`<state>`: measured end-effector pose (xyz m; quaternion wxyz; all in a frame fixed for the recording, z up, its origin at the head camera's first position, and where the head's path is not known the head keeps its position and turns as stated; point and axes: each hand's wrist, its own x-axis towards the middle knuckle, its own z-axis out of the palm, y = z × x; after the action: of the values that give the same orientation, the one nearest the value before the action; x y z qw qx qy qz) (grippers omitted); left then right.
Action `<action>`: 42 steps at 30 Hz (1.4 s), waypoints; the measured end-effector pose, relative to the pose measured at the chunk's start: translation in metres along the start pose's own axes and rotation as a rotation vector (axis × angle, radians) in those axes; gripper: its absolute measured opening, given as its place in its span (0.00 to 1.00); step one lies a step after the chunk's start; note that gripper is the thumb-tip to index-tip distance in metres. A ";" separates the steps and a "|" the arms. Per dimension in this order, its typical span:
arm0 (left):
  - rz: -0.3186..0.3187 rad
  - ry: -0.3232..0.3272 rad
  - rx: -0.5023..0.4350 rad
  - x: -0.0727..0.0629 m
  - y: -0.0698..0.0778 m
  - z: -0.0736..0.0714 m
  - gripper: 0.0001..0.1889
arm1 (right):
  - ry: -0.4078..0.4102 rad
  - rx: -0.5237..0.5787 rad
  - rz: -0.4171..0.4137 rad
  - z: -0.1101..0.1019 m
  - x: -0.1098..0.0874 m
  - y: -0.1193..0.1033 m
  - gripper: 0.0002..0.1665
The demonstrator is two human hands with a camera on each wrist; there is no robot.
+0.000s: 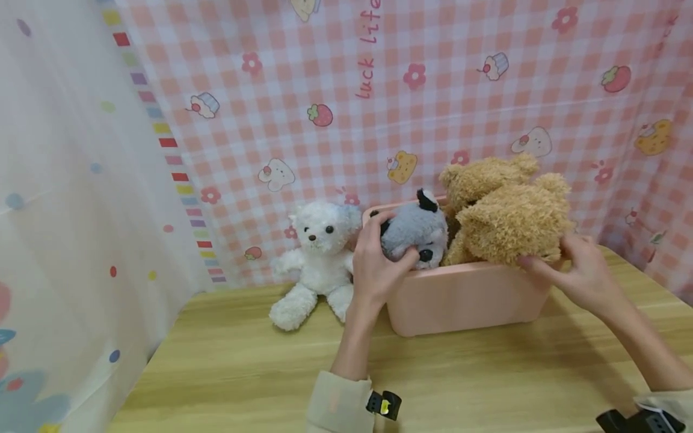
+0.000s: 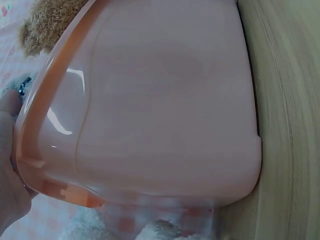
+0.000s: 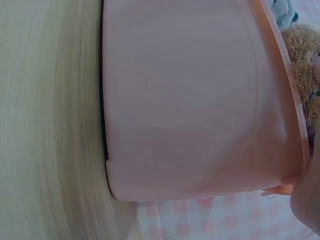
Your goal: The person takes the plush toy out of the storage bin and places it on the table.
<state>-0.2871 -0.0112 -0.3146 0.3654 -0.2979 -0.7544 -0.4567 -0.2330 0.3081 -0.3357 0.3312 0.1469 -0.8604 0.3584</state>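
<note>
In the head view, my left hand (image 1: 379, 261) is at the left end of a pink plastic bin (image 1: 465, 300), holding a grey plush dog (image 1: 414, 231) with black-tipped ears. The thumb lies by the dog's muzzle, the fingers along the side of its head. My right hand (image 1: 587, 276), at the bin's right end, grips the lower part of a tan plush bear (image 1: 517, 225); some fingers are hidden behind it. Behind that bear, a second tan plush (image 1: 482, 177) sticks up from the bin. Both wrist views show mostly the bin's side wall, with the hands at its rim.
A white teddy bear (image 1: 319, 252) sits left of the bin, close to my left forearm. The wood-grain table (image 1: 260, 373) carries both. Pink checked cloth (image 1: 346, 144) hangs right behind them, and a pale dotted curtain (image 1: 65, 180) hangs on the left.
</note>
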 end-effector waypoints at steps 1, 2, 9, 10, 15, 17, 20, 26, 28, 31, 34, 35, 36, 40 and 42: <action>0.020 0.016 -0.008 0.001 0.000 0.000 0.30 | 0.003 0.002 0.002 0.000 0.000 0.000 0.15; 0.041 0.033 -0.017 0.001 0.001 0.000 0.30 | 0.005 -0.001 -0.003 0.000 0.000 0.001 0.14; 0.156 0.164 -0.074 0.007 0.008 -0.010 0.29 | 0.015 -0.013 -0.035 0.001 0.002 0.002 0.15; 0.173 0.183 -0.087 0.009 0.010 -0.012 0.29 | 0.017 -0.012 -0.038 0.001 0.002 0.002 0.16; 0.237 0.278 -0.160 0.016 0.023 -0.025 0.29 | 0.023 -0.005 -0.043 0.000 0.003 0.002 0.18; 0.261 0.313 -0.192 0.019 0.030 -0.031 0.29 | 0.023 -0.006 -0.036 0.000 0.002 0.002 0.17; 0.298 0.352 -0.233 0.022 0.037 -0.041 0.28 | 0.024 -0.009 -0.025 0.000 0.002 0.002 0.15; 0.311 0.369 -0.284 0.023 0.043 -0.058 0.27 | 0.026 -0.011 -0.025 0.000 0.002 0.002 0.16; 0.297 0.370 -0.299 0.021 0.043 -0.063 0.27 | 0.026 -0.016 -0.025 0.001 0.001 0.002 0.16; 0.283 0.381 -0.304 0.020 0.044 -0.072 0.27 | 0.021 -0.014 -0.016 0.001 0.001 0.002 0.16; 0.284 0.386 -0.288 0.020 0.047 -0.081 0.27 | 0.022 -0.003 -0.011 0.002 0.001 0.001 0.17; 0.288 0.386 -0.281 0.019 0.048 -0.085 0.28 | 0.024 0.001 -0.010 0.002 0.001 0.001 0.17; 0.291 0.385 -0.278 0.019 0.049 -0.088 0.28 | 0.025 0.003 -0.015 0.002 0.002 0.000 0.17; 0.295 0.381 -0.246 0.018 0.051 -0.101 0.28 | 0.029 0.006 -0.015 0.002 0.002 0.000 0.19; 0.289 0.379 -0.228 0.018 0.051 -0.108 0.28 | 0.028 0.007 -0.015 0.002 0.001 0.001 0.19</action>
<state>-0.2269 -0.0862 -0.2422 0.5257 -0.3508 -0.5657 -0.5297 -0.2355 0.3076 -0.3364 0.3455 0.1496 -0.8532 0.3609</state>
